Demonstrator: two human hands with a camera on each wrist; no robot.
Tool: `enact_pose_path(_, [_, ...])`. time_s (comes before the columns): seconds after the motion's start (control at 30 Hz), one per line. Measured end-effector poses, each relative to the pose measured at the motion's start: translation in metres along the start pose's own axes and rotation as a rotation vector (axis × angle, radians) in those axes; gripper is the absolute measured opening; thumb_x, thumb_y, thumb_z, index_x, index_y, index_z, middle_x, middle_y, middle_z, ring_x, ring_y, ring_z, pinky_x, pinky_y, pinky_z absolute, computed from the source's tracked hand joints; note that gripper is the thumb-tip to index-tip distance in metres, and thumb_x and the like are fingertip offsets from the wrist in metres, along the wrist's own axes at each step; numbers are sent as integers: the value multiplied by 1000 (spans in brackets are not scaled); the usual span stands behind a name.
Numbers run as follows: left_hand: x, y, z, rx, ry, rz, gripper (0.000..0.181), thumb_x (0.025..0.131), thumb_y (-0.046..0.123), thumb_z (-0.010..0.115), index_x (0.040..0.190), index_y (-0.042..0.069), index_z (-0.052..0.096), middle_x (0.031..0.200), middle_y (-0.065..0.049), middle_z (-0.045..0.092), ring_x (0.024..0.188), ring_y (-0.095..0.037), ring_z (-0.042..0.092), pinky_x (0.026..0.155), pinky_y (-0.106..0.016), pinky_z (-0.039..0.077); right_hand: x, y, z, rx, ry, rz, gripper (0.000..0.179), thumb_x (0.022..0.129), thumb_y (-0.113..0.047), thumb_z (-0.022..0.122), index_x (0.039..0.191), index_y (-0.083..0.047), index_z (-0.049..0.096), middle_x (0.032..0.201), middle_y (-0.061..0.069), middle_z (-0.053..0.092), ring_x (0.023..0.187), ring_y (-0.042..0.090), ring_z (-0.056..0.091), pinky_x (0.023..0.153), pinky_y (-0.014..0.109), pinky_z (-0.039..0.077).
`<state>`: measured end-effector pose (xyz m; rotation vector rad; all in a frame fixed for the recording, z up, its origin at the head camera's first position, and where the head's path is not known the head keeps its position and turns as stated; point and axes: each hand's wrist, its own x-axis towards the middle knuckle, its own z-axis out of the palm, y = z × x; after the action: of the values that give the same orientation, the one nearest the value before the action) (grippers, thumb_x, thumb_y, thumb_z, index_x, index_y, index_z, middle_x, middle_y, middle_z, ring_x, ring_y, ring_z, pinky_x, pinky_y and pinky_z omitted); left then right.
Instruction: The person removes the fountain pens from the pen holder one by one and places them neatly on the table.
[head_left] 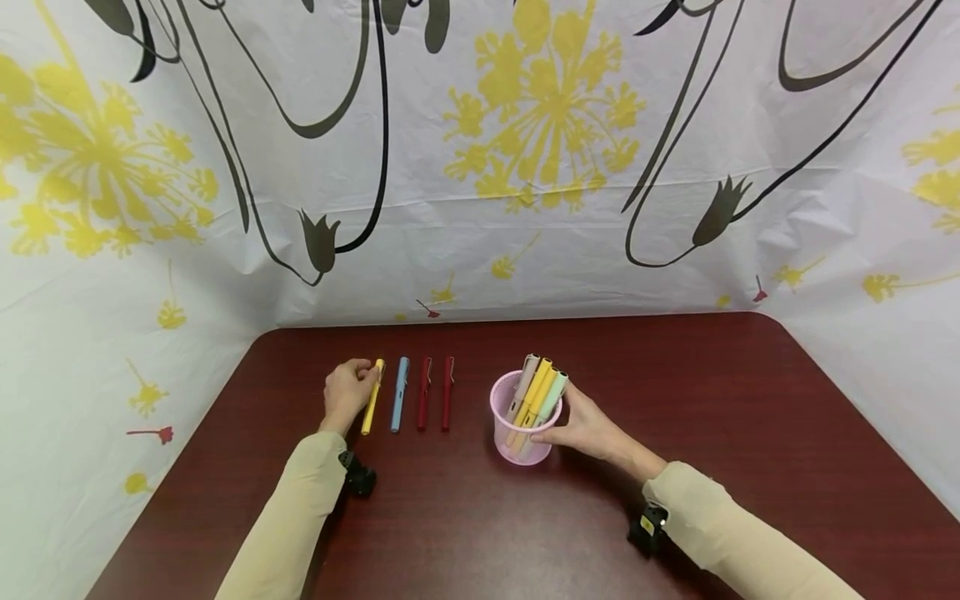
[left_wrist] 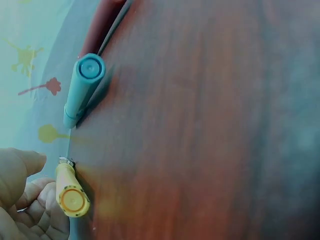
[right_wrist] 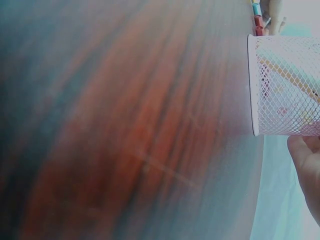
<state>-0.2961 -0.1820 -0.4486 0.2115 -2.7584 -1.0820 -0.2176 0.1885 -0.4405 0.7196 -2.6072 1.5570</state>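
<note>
Yellow pen (head_left: 372, 397), long axis near twelve-to-six, lies at three o'clock from the nearer left hand (head_left: 347, 395) (pinched or not, unclear); right hand (head_left: 589, 427) grips cup (head_left: 504, 432).

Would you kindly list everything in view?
Yellow pen: one, yellow, row's left end.
Blue pen: one, blue, beside it.
Red pens: two, dark red, row's right.
Mesh pen cup: one, pink, right of row.
Cup pens: four visible; one grey, two yellow, one mint; inside.
Table: one, reddish-brown, underneath.
Floral cloth: count unclear, mostly white, around table.
Wrist cameras: two, black, wrists.
Sleeves: two, beige, forearms.
Left grip: one, at yellow pen.
Right grip: one, on cup.
</note>
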Motion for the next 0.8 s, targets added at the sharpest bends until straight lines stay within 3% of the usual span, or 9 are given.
enact_pose_path(0.13, [-1, 6, 1, -4, 24, 52, 39, 93, 28, 58, 121, 1, 60, 108, -19, 62, 91, -31, 61, 76, -43, 49, 0, -2, 0, 5, -9, 10, 86, 69, -20, 85, 138, -7, 35, 113, 8, 58, 99, 16, 55, 94, 30, 45])
enact_pose_path(0.2, [-3, 12, 1, -26, 31, 85, 39, 93, 29, 59, 121, 2, 60, 109, -19, 63, 94, -31, 62, 79, -43, 50, -1, -13, -2, 8, -15, 19, 85, 69, -16, 84, 137, -4, 35, 113, 10, 58, 98, 18, 55, 94, 30, 45])
enact_pose_path(0.33, [-7, 31, 1, -126, 7, 151, 38, 92, 26, 61, 121, 2, 61, 110, -19, 65, 98, -31, 64, 81, -44, 52, -2, -21, -2, 0, -14, 26, 84, 69, -10, 83, 137, -2, 35, 113, 12, 58, 98, 19, 55, 93, 30, 45])
enact_pose_path(0.5, [-22, 62, 3, -304, -110, 208, 35, 92, 25, 61, 122, 5, 61, 111, -17, 66, 99, -30, 65, 80, -42, 54, -5, -36, -4, -10, -12, 29, 82, 68, -5, 82, 135, 3, 35, 112, 15, 58, 97, 19, 55, 91, 29, 46])
enact_pose_path(0.63, [-35, 86, 8, -431, -214, 219, 33, 91, 25, 63, 121, 9, 62, 110, -13, 66, 97, -26, 65, 78, -36, 55, -5, -41, -5, -16, -17, 30, 82, 69, -6, 82, 135, 3, 35, 112, 14, 58, 97, 17, 55, 92, 27, 45])
enact_pose_path(0.73, [-44, 102, 13, -487, -250, 246, 31, 90, 22, 64, 118, 9, 64, 107, -12, 67, 94, -25, 65, 75, -32, 55, -5, -40, -5, -16, -15, 29, 81, 69, -6, 82, 135, 3, 36, 112, 14, 58, 97, 18, 55, 92, 29, 45])
enact_pose_path(0.8, [-50, 113, 17, -539, -277, 260, 29, 90, 18, 65, 117, 7, 65, 105, -13, 68, 92, -27, 65, 75, -36, 55, -5, -40, -5, -19, -14, 29, 81, 69, -6, 82, 134, 3, 36, 112, 14, 58, 97, 18, 55, 92, 30, 46])
